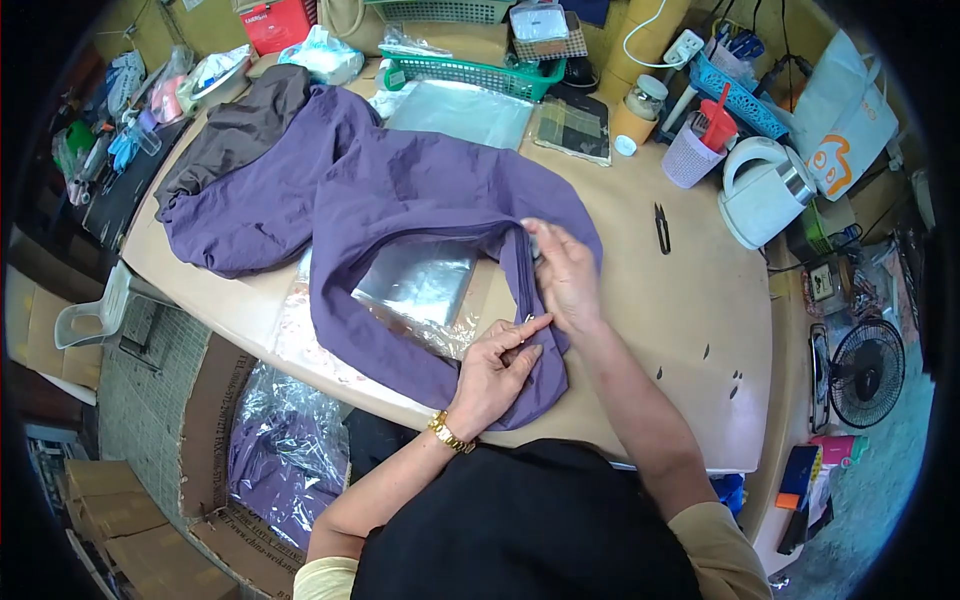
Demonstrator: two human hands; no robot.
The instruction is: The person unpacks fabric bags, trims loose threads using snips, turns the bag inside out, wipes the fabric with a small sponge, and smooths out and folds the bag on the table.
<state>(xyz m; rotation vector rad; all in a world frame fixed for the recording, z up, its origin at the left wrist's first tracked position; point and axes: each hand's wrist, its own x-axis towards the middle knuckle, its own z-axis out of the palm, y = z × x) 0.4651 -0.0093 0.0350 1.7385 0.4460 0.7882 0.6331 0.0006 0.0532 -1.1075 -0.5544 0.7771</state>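
Observation:
A purple garment (420, 180) with a dark grey part (245, 125) is spread over the table, its zippered edge curving round an opening. My left hand (497, 368) is closed on the lower part of the zipper edge, near a small metallic zipper pull (529, 318). Higher up the same edge, my right hand (563, 275) has its fingers bent and pressed together on the purple fabric. Clear plastic bags (420, 280) show through the opening between the garment's edges.
Black snips (662, 229) lie on the table (640, 300) at the right, below a pink cup (690, 158) and white kettle (765, 195). Green baskets (470, 75) stand at the back. A cardboard box (210, 430) holding bagged purple items is on the floor.

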